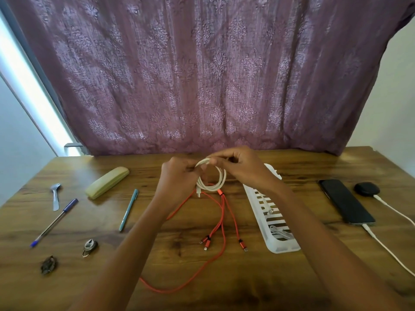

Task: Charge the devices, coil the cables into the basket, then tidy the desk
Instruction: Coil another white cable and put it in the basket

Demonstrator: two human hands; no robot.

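Head view: along the left edge of the table (247,283) lie a spoon (55,196), a blue pen (54,222), a glasses case (107,182) and a teal pen (128,209). None of them bears on the present step.

The step in hand appears to be coiling the white cable (211,189). It is held above the table's centre, toward the far edge.

- The left hand (179,178) pinches the coil at its upper left, fingers curled round the gathered turns.
- The right hand (242,167) pinches the top of the same coil between thumb and fingertips.
- One plug end hangs at the coil's lower left.

Recommended procedure:

1. Clamp all turns together with the left hand so that none springs loose.
2. Use the right hand to tuck or wrap the free end round the bundle.
3. Match the turns in size so that the coil fits the narrow basket.
4. Lift the coil clear of the orange cable (223,221), which lies uncoiled directly below with its connectors toward the near edge. Snagging is the likely fault.

The white basket (285,248) lies just right of centre, partly under the right forearm, and a white lead is already inside it. Near the right edge, the phone (345,200) and a black device (366,188) each have a white charging lead attached.
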